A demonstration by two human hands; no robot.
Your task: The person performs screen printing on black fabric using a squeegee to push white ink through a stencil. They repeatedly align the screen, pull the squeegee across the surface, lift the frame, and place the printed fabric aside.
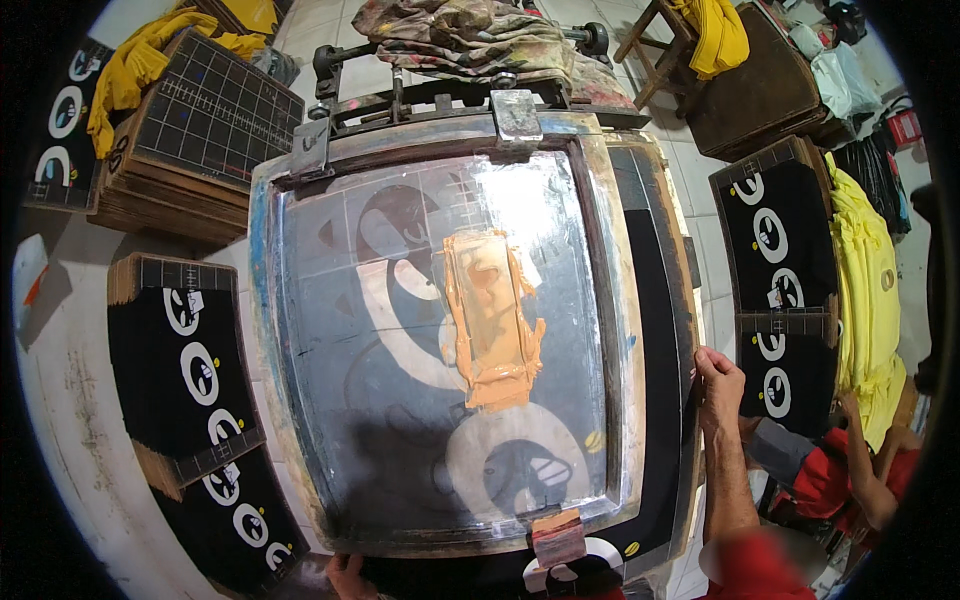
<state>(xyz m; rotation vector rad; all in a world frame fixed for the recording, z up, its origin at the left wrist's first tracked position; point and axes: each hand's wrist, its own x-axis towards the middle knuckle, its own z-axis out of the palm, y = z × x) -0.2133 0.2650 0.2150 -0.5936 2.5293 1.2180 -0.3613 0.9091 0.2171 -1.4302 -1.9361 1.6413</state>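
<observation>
A framed printing screen (624, 300) lies over a board covered in black fabric (662, 350), with a white printed shape showing through its mesh. A patch of thick orange ink (490, 320) sits mid-screen. Metal clamps (516, 117) hold the frame at the back; a stained tab (558, 540) is at its front. My right hand (720, 390) grips the board's right edge, thumb and fingers closed on it. My left hand (346, 575), partly cut off at the lower edge, has curled fingers at the board's front left corner, below the frame.
Stacked printed black boards stand left (150, 360) and right (745, 240). Gridded boards (200, 110) and crumpled stained cloth (460, 40) are behind. Yellow fabric (860, 290) hangs at the right. Another person in red (815, 480) is at the lower right, hands by the yellow fabric.
</observation>
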